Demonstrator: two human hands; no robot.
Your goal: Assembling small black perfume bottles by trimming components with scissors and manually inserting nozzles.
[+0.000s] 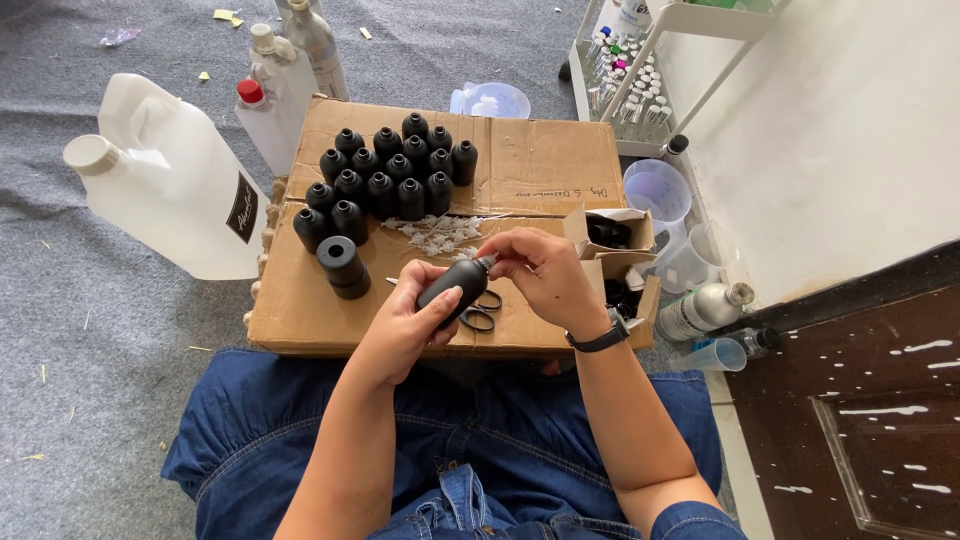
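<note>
A grey carpet [90, 330] covers the floor on the left and top, dotted with bits of straw and scraps of yellow paper. On the right stands a plain white wall [850, 130], its foot meeting a dark brown floor strip [860, 400] flecked with white paint. At the top right a white wire rack [690, 60] leans beside the wall, its shelf packed with small vials. A flattened cardboard box [540, 160] lies on the carpet as a low work surface. The light is soft, even daylight, casting only faint shadows.
</note>
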